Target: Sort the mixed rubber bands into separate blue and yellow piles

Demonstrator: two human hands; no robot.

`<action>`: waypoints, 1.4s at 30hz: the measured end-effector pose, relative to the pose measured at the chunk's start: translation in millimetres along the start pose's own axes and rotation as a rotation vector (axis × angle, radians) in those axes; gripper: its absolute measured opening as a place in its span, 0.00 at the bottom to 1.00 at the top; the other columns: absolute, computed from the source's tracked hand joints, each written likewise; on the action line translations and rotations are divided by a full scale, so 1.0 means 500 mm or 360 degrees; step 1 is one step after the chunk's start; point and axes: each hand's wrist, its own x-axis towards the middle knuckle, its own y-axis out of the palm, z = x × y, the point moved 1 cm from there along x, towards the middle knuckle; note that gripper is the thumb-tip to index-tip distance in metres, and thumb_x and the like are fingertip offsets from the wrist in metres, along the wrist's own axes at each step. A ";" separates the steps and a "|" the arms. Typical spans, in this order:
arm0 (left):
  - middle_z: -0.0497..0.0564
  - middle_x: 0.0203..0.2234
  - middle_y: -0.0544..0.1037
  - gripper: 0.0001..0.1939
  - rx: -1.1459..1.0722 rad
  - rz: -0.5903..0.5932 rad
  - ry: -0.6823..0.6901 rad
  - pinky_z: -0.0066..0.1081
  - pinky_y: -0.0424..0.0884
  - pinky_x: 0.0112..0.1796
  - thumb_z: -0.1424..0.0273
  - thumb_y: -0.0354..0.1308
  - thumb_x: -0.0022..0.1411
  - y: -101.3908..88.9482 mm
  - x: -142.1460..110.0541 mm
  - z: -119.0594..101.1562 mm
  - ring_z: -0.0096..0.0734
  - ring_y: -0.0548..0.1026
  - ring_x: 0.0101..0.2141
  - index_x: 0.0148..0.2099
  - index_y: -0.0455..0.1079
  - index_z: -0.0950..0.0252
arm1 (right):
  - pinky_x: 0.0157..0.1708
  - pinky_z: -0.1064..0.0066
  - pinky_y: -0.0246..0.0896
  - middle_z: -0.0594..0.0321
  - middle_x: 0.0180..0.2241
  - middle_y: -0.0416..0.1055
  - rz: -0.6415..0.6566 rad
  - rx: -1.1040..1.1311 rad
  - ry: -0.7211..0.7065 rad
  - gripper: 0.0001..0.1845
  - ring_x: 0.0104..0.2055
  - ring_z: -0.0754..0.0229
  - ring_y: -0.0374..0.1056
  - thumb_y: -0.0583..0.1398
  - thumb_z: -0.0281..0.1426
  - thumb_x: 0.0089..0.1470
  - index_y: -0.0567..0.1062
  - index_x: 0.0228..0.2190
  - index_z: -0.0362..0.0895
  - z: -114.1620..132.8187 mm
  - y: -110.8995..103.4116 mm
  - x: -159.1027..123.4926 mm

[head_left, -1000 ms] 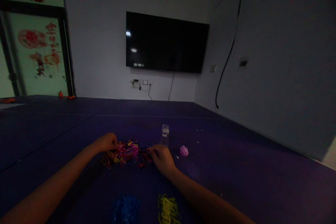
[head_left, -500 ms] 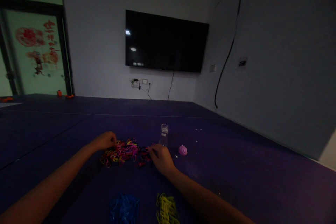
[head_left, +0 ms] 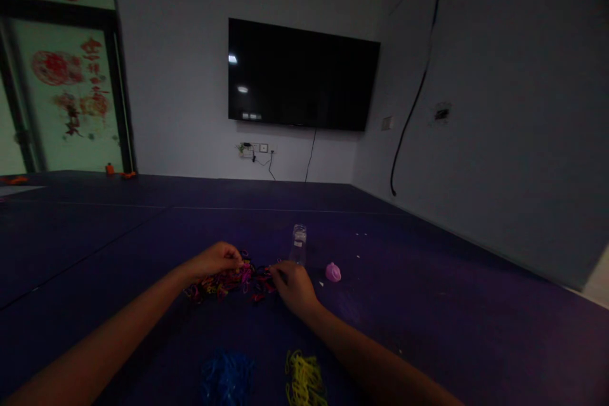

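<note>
A mixed heap of coloured rubber bands (head_left: pixel 223 284), mostly pink, red, yellow and dark, lies on the purple surface. My left hand (head_left: pixel 219 259) reaches over the heap from the left, its thumb and fingers pinched on a rubber band at the upper right part. At the heap's right end, beside some dark and red bands (head_left: pixel 261 285), my right hand (head_left: pixel 295 288) is closed in a pinch; whatever it holds is too small to make out. Just behind that hand is a clear bottle (head_left: pixel 299 244), its lower part partly hidden.
A pink crumpled-looking object (head_left: pixel 333 272) lies right of the bottle, near small white scraps (head_left: pixel 321 283). Closer to me are a pile of blue bands (head_left: pixel 227 379) and a pile of yellow bands (head_left: pixel 305 379). A television (head_left: pixel 303 75) hangs on the far wall.
My left hand has moved right, from the heap's left edge to over its upper right part, and now covers some bands. My right hand has stayed in place.
</note>
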 end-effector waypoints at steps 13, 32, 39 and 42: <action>0.50 0.23 0.76 0.09 0.0065 -0.0152 0.0188 0.24 0.64 0.27 0.71 0.52 0.53 0.095 0.009 -0.038 0.30 0.72 0.26 0.27 0.72 0.68 | 0.37 0.73 0.61 0.62 0.33 0.75 0.0082 0.0176 -0.0131 0.10 0.35 0.61 0.69 0.56 0.26 0.53 0.77 0.32 0.46 0.004 0.004 -0.001; 0.54 0.22 0.77 0.10 0.0474 -0.0647 -0.0319 0.29 0.64 0.28 0.65 0.56 0.48 -0.111 -0.020 0.113 0.40 0.75 0.28 0.24 0.72 0.67 | 0.35 0.72 0.60 0.60 0.31 0.74 -0.0007 0.0000 0.0019 0.12 0.33 0.61 0.69 0.54 0.25 0.54 0.77 0.34 0.44 -0.003 0.003 -0.001; 0.51 0.27 0.80 0.09 0.0480 -0.0383 -0.0124 0.26 0.66 0.33 0.69 0.54 0.50 -0.071 -0.010 0.101 0.34 0.75 0.31 0.28 0.74 0.66 | 0.33 0.72 0.62 0.60 0.29 0.73 -0.0075 0.0080 -0.0041 0.13 0.31 0.61 0.68 0.53 0.24 0.53 0.77 0.33 0.44 -0.007 0.008 0.000; 0.51 0.29 0.80 0.09 0.0506 -0.0297 -0.0061 0.25 0.66 0.35 0.69 0.54 0.51 -0.065 -0.008 0.095 0.33 0.75 0.32 0.30 0.75 0.65 | 0.36 0.71 0.63 0.59 0.31 0.73 -0.0097 0.0140 -0.0078 0.14 0.34 0.60 0.69 0.53 0.22 0.52 0.77 0.34 0.43 -0.010 0.011 0.001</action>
